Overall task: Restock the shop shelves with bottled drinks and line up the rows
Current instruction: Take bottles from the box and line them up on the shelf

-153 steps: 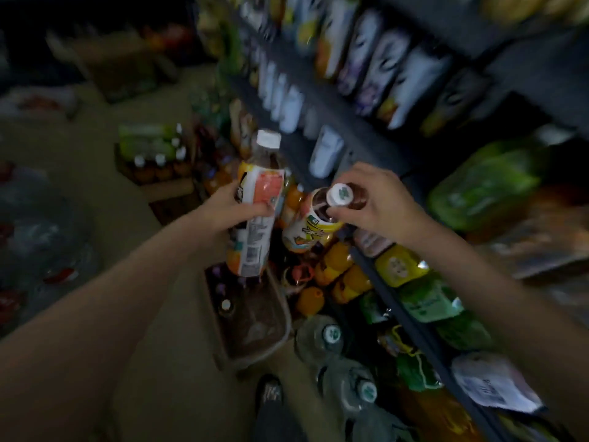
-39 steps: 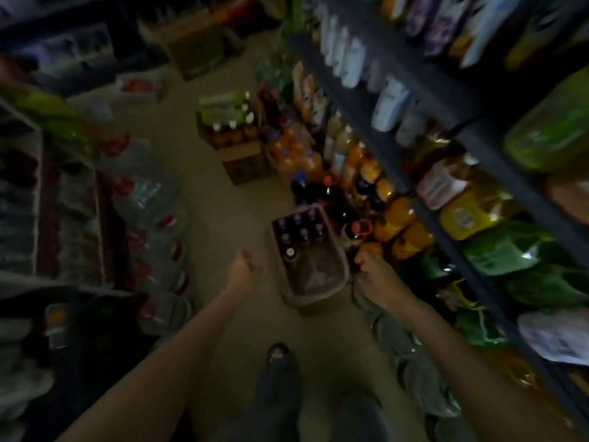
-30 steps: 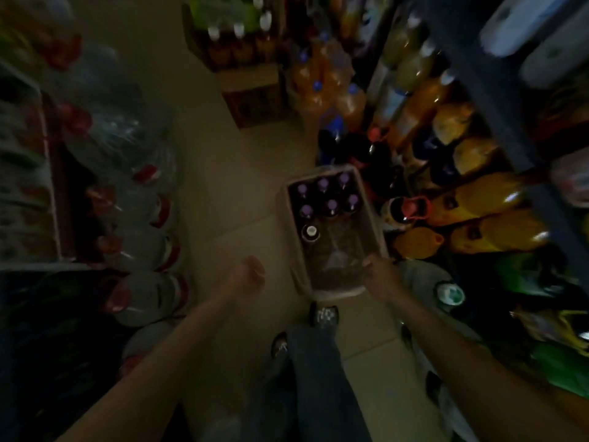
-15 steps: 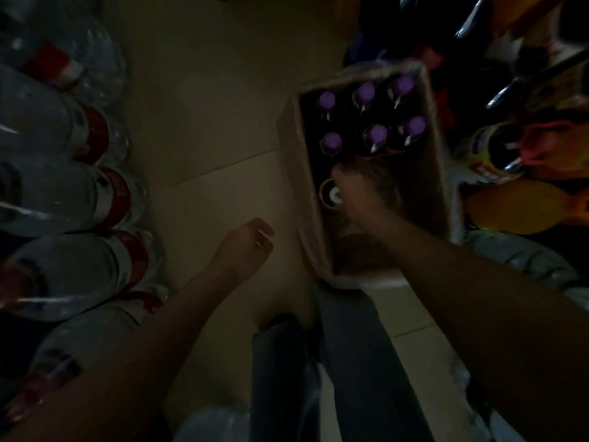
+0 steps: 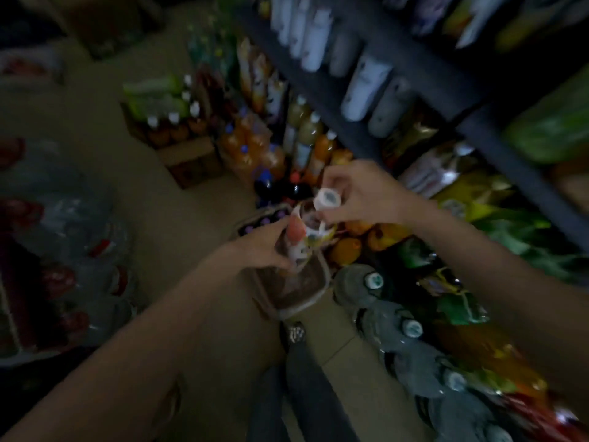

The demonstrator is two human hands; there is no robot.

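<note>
I hold one white-capped drink bottle (image 5: 304, 237) with an orange and white label above the cardboard box (image 5: 296, 303) on the floor. My right hand (image 5: 360, 194) pinches the bottle at its neck and cap. My left hand (image 5: 264, 245) grips the labelled body from the left. Several purple-capped bottles (image 5: 263, 220) stand at the far end of the box, partly hidden by my left hand. Rows of orange and dark bottled drinks (image 5: 255, 151) stand on the floor along the dark shelf unit (image 5: 497, 145) on the right.
Large water jugs (image 5: 395, 317) lie along the shelf foot at right, more jugs with red labels (image 5: 95, 250) at left. A carton of white-capped bottles (image 5: 173, 122) sits further down the aisle. My legs (image 5: 306, 387) stand just behind the box.
My right hand reached into the box, took the white-capped bottle and lifted it out. My left hand came over from the floor side and took hold of its body. The view tilted back up.
</note>
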